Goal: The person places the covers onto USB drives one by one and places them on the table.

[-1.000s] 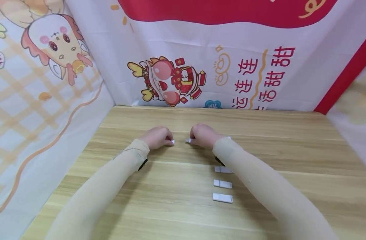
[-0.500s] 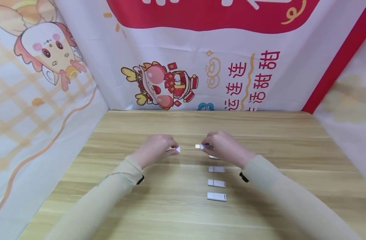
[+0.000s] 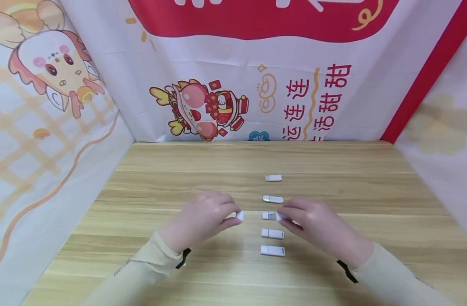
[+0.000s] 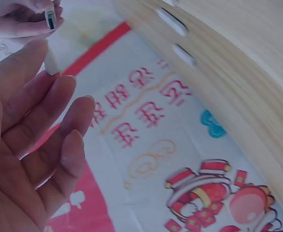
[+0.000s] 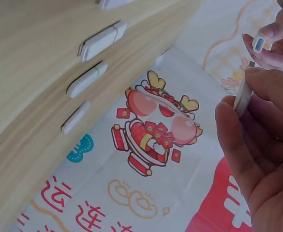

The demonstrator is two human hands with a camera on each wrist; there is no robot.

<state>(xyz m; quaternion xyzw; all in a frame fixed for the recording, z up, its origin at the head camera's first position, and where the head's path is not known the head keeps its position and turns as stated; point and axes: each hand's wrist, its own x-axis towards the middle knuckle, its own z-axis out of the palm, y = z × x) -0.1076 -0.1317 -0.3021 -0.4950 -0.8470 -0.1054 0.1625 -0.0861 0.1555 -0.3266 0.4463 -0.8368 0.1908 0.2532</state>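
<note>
My left hand [image 3: 204, 219] pinches a small white USB stick cap [image 3: 239, 215] between thumb and fingertips. In the right wrist view the cap's hollow end shows. My right hand [image 3: 319, 223] holds a white USB stick [image 5: 243, 94] by its body, metal plug bare and pointing toward the cap. A gap separates the two hands. Seen from the left wrist, the plug end [image 4: 50, 19] faces me beyond the cap. In the head view the held stick overlaps a white USB stick [image 3: 267, 215] lying on the table below it.
Several white USB sticks lie in a column on the wooden table [image 3: 172, 170]: a small one [image 3: 273, 178] at the far end, a rounded one [image 3: 273, 199], and two nearer ones, a banded stick [image 3: 272, 233] and a plain stick [image 3: 273, 250]. Printed cloth [image 3: 218, 55] hangs behind.
Both hands have lifted from the far part of the table and come nearer, the right one also moving right. The far sticks are now uncovered. The cap and stick stay in the hands.
</note>
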